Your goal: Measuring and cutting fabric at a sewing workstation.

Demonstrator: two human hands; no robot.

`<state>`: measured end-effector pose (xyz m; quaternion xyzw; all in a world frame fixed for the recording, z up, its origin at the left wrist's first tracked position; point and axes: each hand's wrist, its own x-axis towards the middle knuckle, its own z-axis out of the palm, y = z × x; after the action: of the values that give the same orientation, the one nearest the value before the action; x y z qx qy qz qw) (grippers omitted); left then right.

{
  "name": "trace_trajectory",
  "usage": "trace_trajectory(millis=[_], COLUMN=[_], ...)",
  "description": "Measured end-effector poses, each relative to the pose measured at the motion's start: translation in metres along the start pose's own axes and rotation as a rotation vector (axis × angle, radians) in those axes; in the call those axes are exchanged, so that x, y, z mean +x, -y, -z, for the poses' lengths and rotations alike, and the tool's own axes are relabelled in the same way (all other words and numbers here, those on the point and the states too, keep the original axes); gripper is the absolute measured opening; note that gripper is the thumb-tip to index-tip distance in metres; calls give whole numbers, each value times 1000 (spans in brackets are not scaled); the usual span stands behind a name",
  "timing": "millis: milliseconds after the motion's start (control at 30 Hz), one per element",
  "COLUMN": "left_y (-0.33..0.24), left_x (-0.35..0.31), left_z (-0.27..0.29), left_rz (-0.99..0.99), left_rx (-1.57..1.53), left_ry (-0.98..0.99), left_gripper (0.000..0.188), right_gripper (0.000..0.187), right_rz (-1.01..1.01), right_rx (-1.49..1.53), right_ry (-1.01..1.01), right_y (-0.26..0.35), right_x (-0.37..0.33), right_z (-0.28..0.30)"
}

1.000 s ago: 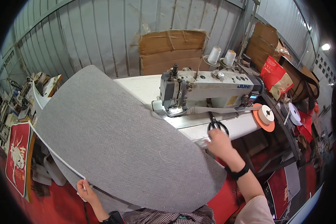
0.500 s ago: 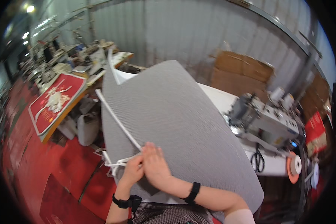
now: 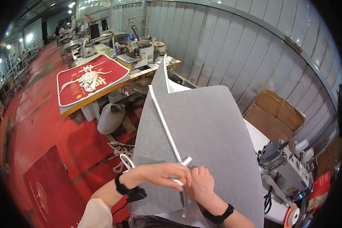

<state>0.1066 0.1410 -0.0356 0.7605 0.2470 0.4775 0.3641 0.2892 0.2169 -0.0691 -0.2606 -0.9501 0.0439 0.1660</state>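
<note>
A large grey ribbed mat [image 3: 212,125] spreads in front of me, its underside facing up. White binding tape [image 3: 164,123] runs down its left part toward my hands, and a short tape end sticks up beside my fingers. My left hand [image 3: 165,174] is closed in a pinch on the white tape, with a loop of it beside the wrist. Close against it, my right hand [image 3: 202,185] has its fingers curled on the grey mat where the tape passes. Its fingertips are partly hidden.
Left, a table holds a red mat [image 3: 114,72] with white scraps on it. A white sewing machine [image 3: 288,171] with thread cones stands right, near black-handled scissors [image 3: 268,201] and a tape reel [image 3: 292,216]. Cardboard [image 3: 275,114] leans on the metal wall. A white jug [image 3: 111,118] sits under the left table.
My view has swung left, so the mat and sewing machine appear farther right. My hands, earlier crossed and pressed flat on the mat, are now side by side, the left pinching the tape.
</note>
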Motion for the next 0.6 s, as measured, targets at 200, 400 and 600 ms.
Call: trace_trajectory(millis=[200,400,600], left_y=[48,36,48], left_x=[77,41,26], left_z=[-54,34,36], left_rz=[281,458,371], left_rx=[-249,-374,-17], left_ry=[180,-278,-517], left_gripper=[28,25,27], right_gripper=[24,19,15], right_rz=[147,-117,-107], right_rx=[76,325,210], right_ry=[-136,104,34], right_y=[-92,-39,-50], right_x=[-62,-39,-2], right_z=[-93,34,18])
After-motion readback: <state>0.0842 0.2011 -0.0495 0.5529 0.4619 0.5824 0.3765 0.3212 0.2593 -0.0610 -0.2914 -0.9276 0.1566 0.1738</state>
